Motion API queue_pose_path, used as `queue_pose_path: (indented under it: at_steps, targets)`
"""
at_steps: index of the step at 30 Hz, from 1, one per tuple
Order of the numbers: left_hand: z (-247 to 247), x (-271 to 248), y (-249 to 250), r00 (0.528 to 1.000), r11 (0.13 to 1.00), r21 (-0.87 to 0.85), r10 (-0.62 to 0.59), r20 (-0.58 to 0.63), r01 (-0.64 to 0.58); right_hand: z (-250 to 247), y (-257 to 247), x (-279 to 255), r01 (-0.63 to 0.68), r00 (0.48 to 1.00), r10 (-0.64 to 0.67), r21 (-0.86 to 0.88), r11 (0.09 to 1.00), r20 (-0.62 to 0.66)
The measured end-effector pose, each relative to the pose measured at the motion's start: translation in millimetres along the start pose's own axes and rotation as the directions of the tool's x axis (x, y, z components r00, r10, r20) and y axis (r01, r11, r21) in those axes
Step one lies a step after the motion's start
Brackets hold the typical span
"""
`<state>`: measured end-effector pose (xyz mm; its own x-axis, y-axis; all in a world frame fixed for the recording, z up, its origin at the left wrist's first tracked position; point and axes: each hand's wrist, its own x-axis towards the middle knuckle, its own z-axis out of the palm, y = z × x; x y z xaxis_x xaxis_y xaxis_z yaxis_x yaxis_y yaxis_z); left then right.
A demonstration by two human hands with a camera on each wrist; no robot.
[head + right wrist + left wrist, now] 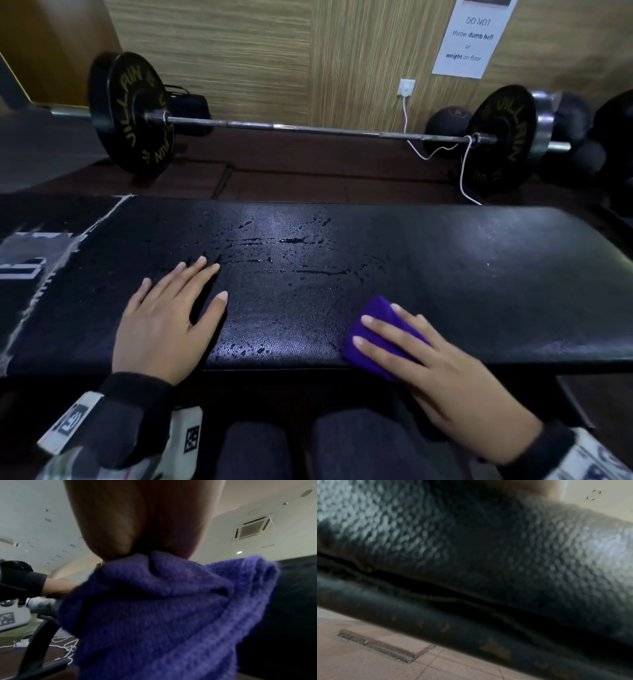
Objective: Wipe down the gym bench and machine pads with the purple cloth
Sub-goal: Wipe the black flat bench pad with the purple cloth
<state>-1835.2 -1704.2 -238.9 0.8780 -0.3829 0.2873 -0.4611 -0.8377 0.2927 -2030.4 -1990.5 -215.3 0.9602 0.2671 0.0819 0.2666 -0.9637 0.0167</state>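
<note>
My right hand [442, 363] lies with its fingers spread and nearly straight on top of the purple cloth [376, 329], pressing it onto the black bench [496, 274] at its near edge, a little right of the middle. In the right wrist view the cloth [163, 608] is bunched in folds under the palm, so it is pressed down, not pinched. My left hand [171, 318] lies flat and open on the pad further left, holding nothing, apparently bracing.

What matters for the next stroke: the wet patch [281, 253] of droplets and streaks lies to the left of the cloth and further from me, between my two hands and reaching toward the far edge. The bench runs long from left to right across my view, so I judge the stroke should go leftward along that axis, then be repeated further out. The right hand is the one with the cloth, and it is nearer the wet patch's right border.

Room: the pad to the right looks matt and mostly dry. The near edge is right under the cloth, part of which hangs over it, so a pull toward me could slip it off. To the left my other hand blocks the path and must lift or shift. A barbell [308, 130] lies on the floor beyond the far edge, well apart.
</note>
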Motion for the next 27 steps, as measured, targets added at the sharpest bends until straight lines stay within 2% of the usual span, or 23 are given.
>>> queue_pose_path:
  at_steps: [3,6,10,14,19,23,25,27]
  targets:
    - [0.6,0.5,-0.3,1.000,1.000,-0.001,-0.004,-0.002,0.004,-15.6,25.1,-6.0,-0.132,0.987,0.127,0.044,0.990,0.097]
    - [0.6,0.9,0.1,1.000,1.000,-0.004,-0.006,-0.009,0.006,-27.7,45.0,5.5,-0.299,0.941,0.285,0.053,0.953,0.183]
    - [0.0,0.3,0.4,1.000,1.000,-0.004,-0.006,-0.011,0.006,-37.4,57.7,13.0,-0.294,0.909,0.287,-0.024,0.956,0.303]
    - [0.7,0.6,0.6,1.000,1.000,0.002,-0.008,-0.022,0.008,-56.7,55.3,20.3,-0.312,0.836,0.274,0.003,0.950,0.476]
    - [1.4,1.4,0.8,1.000,1.000,0.011,-0.003,-0.024,0.003,-64.2,72.5,64.4,-0.389,0.750,0.380,-0.103,0.915,0.541]
    - [0.2,1.0,1.8,1.000,1.000,0.005,-0.007,-0.029,0.007,-64.7,75.5,112.9,-0.383,0.743,0.430,-0.201,0.902,0.514]
    - [-0.7,1.2,2.4,1.000,1.000,-0.001,-0.010,-0.029,0.010,-63.6,64.2,129.1,-0.328,0.765,0.389,-0.210,0.921,0.513]
    - [-1.3,1.0,2.2,1.000,1.000,-0.003,-0.010,-0.020,0.010,-60.5,52.6,134.5,-0.241,0.800,0.291,-0.163,0.957,0.525]
